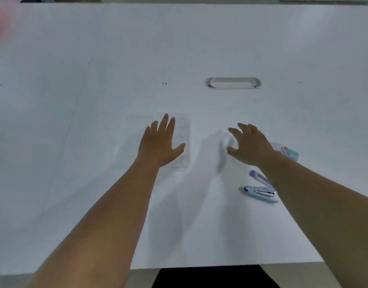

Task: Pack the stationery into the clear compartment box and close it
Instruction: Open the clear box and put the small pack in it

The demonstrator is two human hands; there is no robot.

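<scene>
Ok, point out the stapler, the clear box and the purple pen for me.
stapler [260,193]: head view, middle of its blue body.
clear box [184,138]: head view, bare right part beside the left hand.
purple pen [256,176]: head view, visible end, the rest hidden under the right forearm.

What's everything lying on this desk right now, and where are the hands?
clear compartment box: one, transparent, centre of the desk, partly under the left hand
stapler: one, pale blue, right of centre, nearest the person
purple item: one, pen-like, just beyond the stapler, partly hidden by the right forearm
small packet: one, green and white with a red mark, right, beside the right wrist
cable slot: one, oval, far side of the desk
desk: one, white
left hand: open, flat over the box
right hand: open, fingers spread, empty
</scene>
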